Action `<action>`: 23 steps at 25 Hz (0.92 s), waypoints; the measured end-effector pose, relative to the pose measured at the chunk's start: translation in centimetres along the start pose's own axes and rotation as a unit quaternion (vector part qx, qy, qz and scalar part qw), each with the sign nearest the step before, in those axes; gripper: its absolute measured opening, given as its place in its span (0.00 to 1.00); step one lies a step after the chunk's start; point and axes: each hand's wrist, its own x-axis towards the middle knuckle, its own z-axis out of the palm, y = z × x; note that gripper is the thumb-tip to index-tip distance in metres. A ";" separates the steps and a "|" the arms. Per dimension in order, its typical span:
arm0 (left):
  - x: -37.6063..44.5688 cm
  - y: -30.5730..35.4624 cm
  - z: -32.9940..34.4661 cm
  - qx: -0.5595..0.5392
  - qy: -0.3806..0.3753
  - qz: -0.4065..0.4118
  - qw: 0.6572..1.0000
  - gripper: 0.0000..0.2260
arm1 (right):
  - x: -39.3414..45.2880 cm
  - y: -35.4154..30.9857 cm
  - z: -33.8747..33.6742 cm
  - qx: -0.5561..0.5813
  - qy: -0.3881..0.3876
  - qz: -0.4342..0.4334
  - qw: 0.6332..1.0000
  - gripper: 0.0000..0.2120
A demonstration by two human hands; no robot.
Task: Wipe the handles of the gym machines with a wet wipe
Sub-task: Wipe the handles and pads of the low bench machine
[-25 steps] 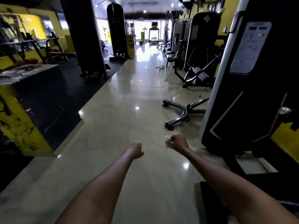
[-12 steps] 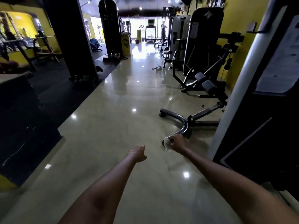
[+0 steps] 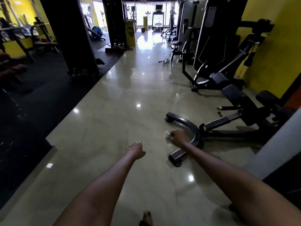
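On the near right, my right hand (image 3: 178, 137) clutches the wipe (image 3: 167, 135); left hand (image 3: 136, 149) fisted, empty. The bench foot (image 3: 192, 132) could trip me on that glossy floor (image 3: 114, 121).

Glossy beige tiled floor (image 3: 117, 121) through the middle of the frame, black rubber mat (image 3: 40, 88) at left, yellow wall (image 3: 275, 51) at upper right, blue ball (image 3: 97, 29) at upper left, white power strip (image 3: 165, 60) on the floor at upper centre.

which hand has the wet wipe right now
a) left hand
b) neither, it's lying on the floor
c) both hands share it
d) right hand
d: the white wet wipe sticks out of the curled fingers of the right hand, while the left hand is a fist holding nothing.
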 end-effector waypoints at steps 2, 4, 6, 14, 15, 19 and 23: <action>5.4 -0.8 -2.6 0.007 0.001 -0.002 1.000 0.21 | 5.9 -0.1 -0.3 0.001 -0.012 0.014 1.000 0.09; 11.4 -1.1 -5.8 0.013 0.008 0.004 1.000 0.21 | 11.6 -0.6 -1.3 0.003 -0.010 0.023 1.000 0.08; 16.4 -0.9 -8.4 -0.006 0.023 0.006 1.000 0.21 | 16.4 -1.0 -2.2 0.022 0.008 0.028 0.999 0.06; 36.8 1.6 -13.6 -0.010 0.003 0.047 0.999 0.24 | 36.2 1.8 -1.6 0.022 -0.023 0.052 0.998 0.09; 39.6 1.8 -14.3 -0.001 0.007 0.052 0.999 0.24 | 39.0 2.3 -1.6 0.025 -0.027 0.051 0.998 0.08; 50.8 2.6 -18.9 0.033 0.005 0.052 0.998 0.23 | 51.2 3.4 -3.1 0.046 -0.054 0.046 0.996 0.07; 60.8 4.1 -23.6 0.019 0.030 0.045 0.998 0.25 | 62.2 4.1 -5.4 0.028 -0.027 0.029 0.999 0.11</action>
